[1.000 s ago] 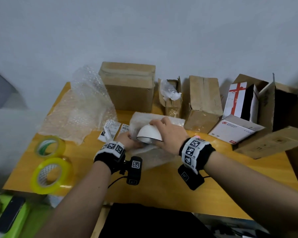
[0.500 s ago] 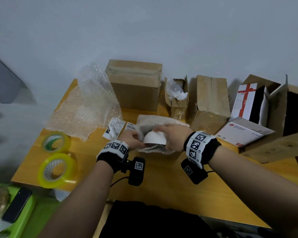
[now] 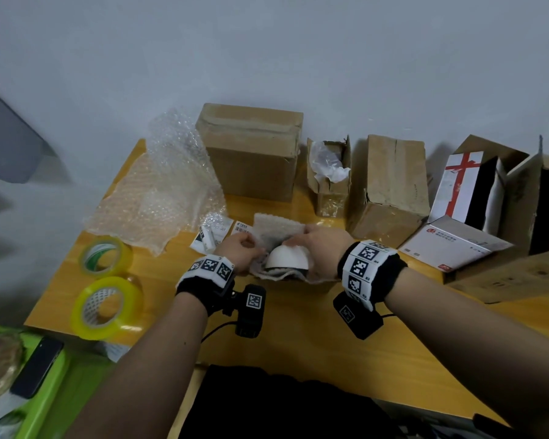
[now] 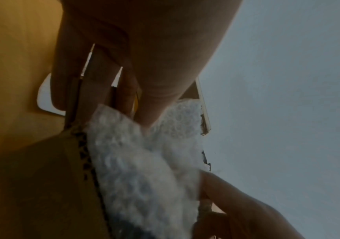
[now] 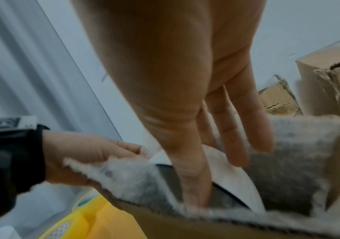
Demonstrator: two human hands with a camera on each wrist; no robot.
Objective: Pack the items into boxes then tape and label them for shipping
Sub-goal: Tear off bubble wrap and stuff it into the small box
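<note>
Head view: left hand [image 3: 240, 252] pinches bubble wrap [image 3: 278, 231]; right hand [image 3: 322, 250] grips white bowl [image 3: 286, 257]; 2 tape rolls [image 3: 106, 307] left.

The worktop [image 3: 298, 337] under my wrists is orange-yellow. The bowl [image 3: 286, 256] is white outside with a dark rim and dark inside, sitting in pale grey-white bubble wrap [image 3: 276, 229]. The far left bubble wrap sheet [image 3: 159, 198] is clear and dotted with bubbles. Two tape rolls at near left are translucent yellow: the farther roll [image 3: 106, 255] has a green-and-white core, the nearer roll [image 3: 106, 308] a white core with a speckled print. The closed cartons [image 3: 251, 150] are plain brown. At far right a white box [image 3: 457, 185] carries a red ribbon cross. My wristbands [image 3: 366, 267] are black with black-and-white square markers. The wall [image 3: 267, 52] is pale blue-grey.
</note>
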